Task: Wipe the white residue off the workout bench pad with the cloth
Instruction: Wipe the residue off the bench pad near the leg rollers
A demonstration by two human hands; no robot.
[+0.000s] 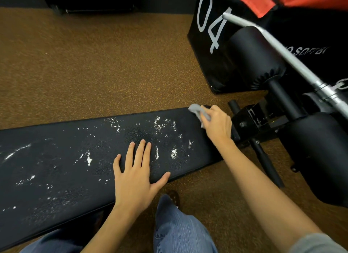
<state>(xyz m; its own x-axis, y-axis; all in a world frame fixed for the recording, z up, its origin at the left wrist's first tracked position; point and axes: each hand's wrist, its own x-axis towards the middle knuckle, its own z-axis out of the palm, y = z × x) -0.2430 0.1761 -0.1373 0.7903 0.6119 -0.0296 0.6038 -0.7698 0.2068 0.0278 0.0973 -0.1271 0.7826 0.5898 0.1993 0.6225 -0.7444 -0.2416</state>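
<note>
The right hand clutched the bunched cloth at the pad end; residue lay leftward, warranting firm overlapping strokes.

a gym: padded bench, foam rollers, speckled rubber floor.

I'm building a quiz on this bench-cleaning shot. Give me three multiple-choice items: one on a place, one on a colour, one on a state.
1. Where is the cloth?
A. the pad's far right end
B. on the floor
C. under the left hand

2. The cloth's colour?
A. red
B. grey
C. yellow

3. The left hand is:
A. flat on the bench pad
B. holding a bottle
C. raised

Answers: 1 A, the right hand grips it there. 2 B, it looks grey. 3 A, fingers spread on the pad amid white residue.
</note>
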